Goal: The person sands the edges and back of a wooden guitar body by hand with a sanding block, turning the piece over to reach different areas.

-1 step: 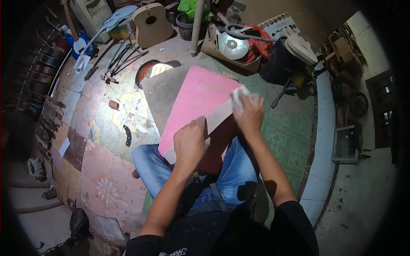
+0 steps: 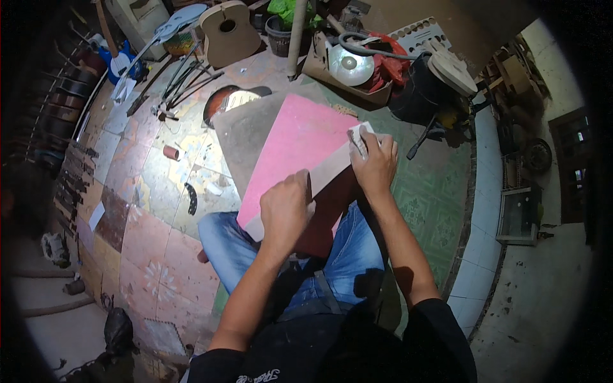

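Observation:
A pale, flat wooden strip (image 2: 332, 170) lies slantwise along the near edge of a pink board (image 2: 300, 131) over my lap. Around the strip's lower left part, the fingers of my left hand (image 2: 284, 207) are closed. My right hand (image 2: 375, 166) is at the strip's upper right end, fingers pressed on a whitish folded piece (image 2: 358, 139), perhaps sandpaper or cloth. That piece rests against the strip, and my fingers partly cover it. Below the strip shows a dark red surface (image 2: 332, 214), mostly in shadow.
A grey board (image 2: 246, 137) and a sunburst guitar body (image 2: 220, 105) lie beyond the pink board. Farther off are an unfinished acoustic guitar body (image 2: 230, 32), a cardboard box (image 2: 313, 70) and a black bucket (image 2: 408, 96). A brown cylinder (image 2: 170, 152) and a black curved piece (image 2: 191, 198) lie on the tiles.
My right hand has shifted slightly to the right along with the whitish piece, and its motion blur is gone. The left hand stays closed around the strip.

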Demonstrator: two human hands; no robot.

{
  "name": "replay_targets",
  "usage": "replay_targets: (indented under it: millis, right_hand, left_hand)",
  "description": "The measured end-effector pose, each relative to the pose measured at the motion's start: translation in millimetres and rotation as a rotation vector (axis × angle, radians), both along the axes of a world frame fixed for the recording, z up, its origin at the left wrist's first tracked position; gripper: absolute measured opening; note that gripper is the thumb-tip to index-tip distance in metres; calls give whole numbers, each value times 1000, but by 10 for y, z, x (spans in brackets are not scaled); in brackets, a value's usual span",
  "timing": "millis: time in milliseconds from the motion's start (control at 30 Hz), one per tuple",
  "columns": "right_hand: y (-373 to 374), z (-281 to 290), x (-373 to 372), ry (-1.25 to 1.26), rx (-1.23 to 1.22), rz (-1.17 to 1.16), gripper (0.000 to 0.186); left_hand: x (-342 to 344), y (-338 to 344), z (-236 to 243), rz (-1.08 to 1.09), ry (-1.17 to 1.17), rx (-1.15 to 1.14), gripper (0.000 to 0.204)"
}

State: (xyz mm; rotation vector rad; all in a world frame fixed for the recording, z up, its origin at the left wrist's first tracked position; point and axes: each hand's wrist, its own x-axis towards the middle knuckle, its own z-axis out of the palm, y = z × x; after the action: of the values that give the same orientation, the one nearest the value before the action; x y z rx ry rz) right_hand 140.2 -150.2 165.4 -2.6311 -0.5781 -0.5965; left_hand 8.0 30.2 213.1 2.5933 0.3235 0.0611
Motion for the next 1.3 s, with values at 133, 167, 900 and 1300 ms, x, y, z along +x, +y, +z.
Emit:
replay_targets:
  millis: [133, 167, 900, 1300]
  right_hand:
    - [103, -37, -281, -53, -87, 178, 42]
    - [-7, -5, -242, -7, -52, 263, 42]
    - [-189, -32, 364, 32, 305, -129, 43]
    - [362, -534, -86, -272, 381, 339, 44]
  left_hand:
    - [28, 67, -37, 13, -29, 1, 45]
    - [26, 39, -44, 8, -27, 7, 43]
    - [39, 53, 21, -26, -84, -10, 38]
    - [343, 628, -43, 17, 22, 27, 34]
